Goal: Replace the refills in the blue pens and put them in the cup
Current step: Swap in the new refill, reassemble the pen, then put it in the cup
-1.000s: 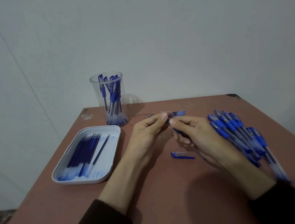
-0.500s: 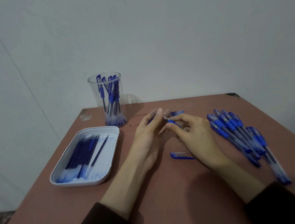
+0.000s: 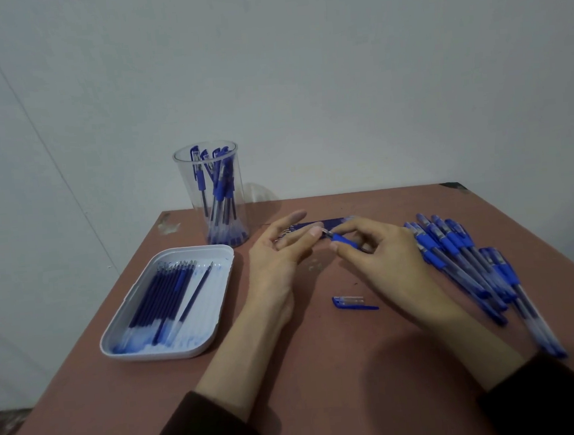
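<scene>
While the right hand (image 3: pixel 385 261) is pinching the blue pen (image 3: pixel 344 239) by its rubber grip between thumb and curled fingers, the left hand (image 3: pixel 275 263) is holding its fingers loosely straight, gripping nothing, its thumb tip just beside the pen's point. A loose cap (image 3: pixel 350 302) is lying near the right palm; the cup (image 3: pixel 184 198) is standing beyond the left fingertips.

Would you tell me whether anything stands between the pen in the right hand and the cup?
Only the person's own left hand: it lies on the line from the pen, gripped by the right hand, to the cup at the back left. Nothing else shows between them, and the cup's mouth is open.
</scene>
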`<act>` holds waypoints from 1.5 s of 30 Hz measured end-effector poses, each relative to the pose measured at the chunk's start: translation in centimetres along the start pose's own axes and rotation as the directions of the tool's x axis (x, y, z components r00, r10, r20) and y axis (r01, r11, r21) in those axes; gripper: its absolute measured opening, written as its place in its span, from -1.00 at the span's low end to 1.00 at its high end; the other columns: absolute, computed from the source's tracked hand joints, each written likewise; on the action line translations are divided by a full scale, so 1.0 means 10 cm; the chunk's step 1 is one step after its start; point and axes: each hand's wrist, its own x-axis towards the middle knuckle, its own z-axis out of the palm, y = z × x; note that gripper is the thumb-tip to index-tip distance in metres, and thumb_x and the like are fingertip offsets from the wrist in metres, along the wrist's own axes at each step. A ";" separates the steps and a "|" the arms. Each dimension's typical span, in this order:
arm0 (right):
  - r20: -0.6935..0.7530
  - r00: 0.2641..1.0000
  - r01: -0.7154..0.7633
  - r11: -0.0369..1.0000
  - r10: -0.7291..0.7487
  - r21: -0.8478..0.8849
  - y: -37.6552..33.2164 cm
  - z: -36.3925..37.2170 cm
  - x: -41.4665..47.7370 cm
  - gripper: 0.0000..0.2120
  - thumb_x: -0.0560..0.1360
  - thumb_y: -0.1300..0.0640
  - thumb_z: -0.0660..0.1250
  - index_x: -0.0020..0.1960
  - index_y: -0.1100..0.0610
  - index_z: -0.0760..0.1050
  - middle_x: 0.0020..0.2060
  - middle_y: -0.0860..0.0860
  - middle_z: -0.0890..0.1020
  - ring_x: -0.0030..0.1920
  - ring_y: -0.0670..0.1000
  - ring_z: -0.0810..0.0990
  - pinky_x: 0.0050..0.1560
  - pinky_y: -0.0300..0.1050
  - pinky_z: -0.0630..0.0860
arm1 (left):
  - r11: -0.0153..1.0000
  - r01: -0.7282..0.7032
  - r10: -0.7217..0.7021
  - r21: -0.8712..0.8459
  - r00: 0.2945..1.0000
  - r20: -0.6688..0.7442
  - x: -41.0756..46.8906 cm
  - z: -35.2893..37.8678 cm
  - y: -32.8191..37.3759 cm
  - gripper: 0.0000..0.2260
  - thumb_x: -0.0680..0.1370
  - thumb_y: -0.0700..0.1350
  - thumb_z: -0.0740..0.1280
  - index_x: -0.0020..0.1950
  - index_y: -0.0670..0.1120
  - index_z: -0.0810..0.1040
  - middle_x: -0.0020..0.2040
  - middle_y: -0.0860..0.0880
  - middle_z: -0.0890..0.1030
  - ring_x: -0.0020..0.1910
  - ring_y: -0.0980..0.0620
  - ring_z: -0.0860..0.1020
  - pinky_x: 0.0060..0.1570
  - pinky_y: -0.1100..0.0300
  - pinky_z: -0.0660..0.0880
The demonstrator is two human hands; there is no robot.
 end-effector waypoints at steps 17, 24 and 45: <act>0.007 0.999 0.041 0.862 -0.043 -0.506 0.01 -0.18 0.01 -0.87 0.44 0.14 0.37 -0.06 -0.06 0.57 -0.37 -0.19 0.49 -0.31 -0.13 0.43 -0.30 -0.19 0.29 | 0.777 -0.048 0.066 0.627 0.998 -0.005 0.14 -0.18 -0.12 -0.86 0.48 -0.24 0.42 -0.09 -0.01 0.57 -0.38 0.09 0.55 -0.43 0.26 0.51 -0.31 0.41 0.42; -0.033 0.999 -0.034 0.887 0.022 -0.460 0.02 -0.20 0.03 -0.87 0.45 0.12 0.39 -0.04 -0.07 0.57 -0.42 -0.25 0.41 -0.38 -0.20 0.39 -0.27 -0.19 0.35 | 0.547 -0.142 -0.006 0.825 0.985 0.174 0.08 -0.19 -0.11 -0.72 0.37 -0.25 0.50 -0.01 0.01 0.56 -0.25 0.04 0.68 -0.23 0.22 0.60 -0.20 0.50 0.42; 0.088 0.995 0.072 0.896 -0.037 -0.439 0.00 -0.23 0.02 -0.86 0.44 0.14 0.38 -0.09 -0.09 0.59 -0.32 -0.16 0.56 -0.29 -0.15 0.46 -0.28 -0.15 0.42 | 0.686 -0.120 0.042 0.718 0.991 0.125 0.12 -0.20 -0.02 -0.89 0.48 -0.13 0.43 -0.20 0.08 0.62 -0.29 0.10 0.62 -0.29 0.23 0.54 -0.20 0.34 0.42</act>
